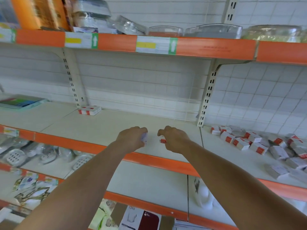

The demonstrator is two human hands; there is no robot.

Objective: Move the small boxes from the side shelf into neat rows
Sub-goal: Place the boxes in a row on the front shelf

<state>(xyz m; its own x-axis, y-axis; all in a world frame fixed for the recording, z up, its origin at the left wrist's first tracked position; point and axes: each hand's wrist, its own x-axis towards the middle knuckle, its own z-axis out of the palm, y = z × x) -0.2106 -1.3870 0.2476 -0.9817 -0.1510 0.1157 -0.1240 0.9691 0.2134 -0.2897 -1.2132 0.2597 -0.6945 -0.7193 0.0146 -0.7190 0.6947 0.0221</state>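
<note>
- The middle shelf (116,123) is mostly bare: the neat rows have hardly begun, and nearly the whole surface from its back wall to its orange front edge is free.
- The heap of small boxes (259,143) lies jumbled on the side shelf (216,156) to the right, spread from its back left corner toward its front edge (I judge this is the bulk of the work left).
- A little block of boxes (89,110) sits squared up at the back left corner of the middle shelf, which looks like the only finished piece.
- The left hand (132,138) is closed around a white box (144,137), just behind the front edge.
- The right hand (174,139) curls around a red-ended box (163,140) nearby, the two hands a little apart; neither box is set down in a row yet.
</note>
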